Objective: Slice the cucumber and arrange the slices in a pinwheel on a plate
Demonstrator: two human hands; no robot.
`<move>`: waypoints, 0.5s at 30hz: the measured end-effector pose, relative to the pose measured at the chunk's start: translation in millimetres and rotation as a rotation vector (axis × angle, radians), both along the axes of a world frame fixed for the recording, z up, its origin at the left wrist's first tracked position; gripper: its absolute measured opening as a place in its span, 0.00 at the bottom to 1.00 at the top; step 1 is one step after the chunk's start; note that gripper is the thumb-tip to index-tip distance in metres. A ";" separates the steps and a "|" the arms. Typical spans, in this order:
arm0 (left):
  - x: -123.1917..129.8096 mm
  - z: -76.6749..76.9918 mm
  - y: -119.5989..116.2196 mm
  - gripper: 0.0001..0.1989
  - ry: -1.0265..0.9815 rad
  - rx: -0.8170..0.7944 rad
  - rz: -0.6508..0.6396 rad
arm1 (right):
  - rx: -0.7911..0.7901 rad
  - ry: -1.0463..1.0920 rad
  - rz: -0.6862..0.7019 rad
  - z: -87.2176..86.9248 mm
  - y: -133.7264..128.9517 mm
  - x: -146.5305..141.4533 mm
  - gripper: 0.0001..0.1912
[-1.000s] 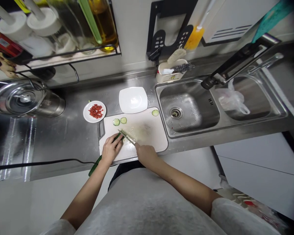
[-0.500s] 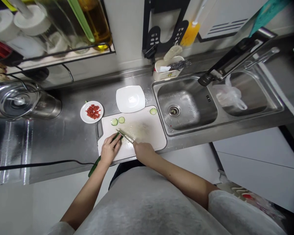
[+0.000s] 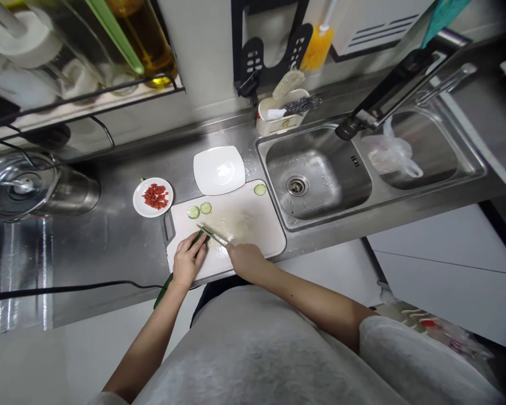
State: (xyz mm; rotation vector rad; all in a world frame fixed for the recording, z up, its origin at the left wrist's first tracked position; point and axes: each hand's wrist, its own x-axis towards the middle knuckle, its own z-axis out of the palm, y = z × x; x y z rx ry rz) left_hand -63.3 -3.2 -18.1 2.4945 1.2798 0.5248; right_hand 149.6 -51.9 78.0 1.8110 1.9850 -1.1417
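Slicing in hand, judged early. Cucumber [image 3: 162, 294] lies slantwise under the left hand [image 3: 188, 261], one end at the blade on the cutting board [image 3: 261, 233], the other jutting past the board's near edge below the wrist. Left fingers clamped over the cucumber near the cut end. Right fingers wrapped round the handle of the knife [image 3: 215, 235]; its blade lies across the cucumber, just beside the left fingertips. Done so far: two cucumber rounds [image 3: 199, 210] side by side at the board's far left, and a single slice [image 3: 260, 190] well apart in the far right corner. Left: most of the cucumber's length looks whole, though the hand hides part of it. Whether another piece is coming away at the blade, too small to tell. Chopped red pieces [image 3: 156, 197] sit, already cut, on a small round plate [image 3: 137, 203] left of the board. White square dish [image 3: 219, 169] against the board's far edge, on the metal surface [image 3: 105, 242].
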 end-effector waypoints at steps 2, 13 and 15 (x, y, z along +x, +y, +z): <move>0.8 1.0 -0.5 0.17 -0.005 -0.006 0.006 | -0.003 0.007 -0.002 -1.1 0.8 0.2 0.15; 0.4 0.4 0.3 0.18 -0.018 -0.019 -0.002 | -0.017 0.006 -0.001 -3.9 5.9 -2.4 0.16; 0.2 0.0 0.3 0.18 -0.021 -0.017 0.001 | -0.020 0.005 -0.002 -3.6 6.6 -2.1 0.16</move>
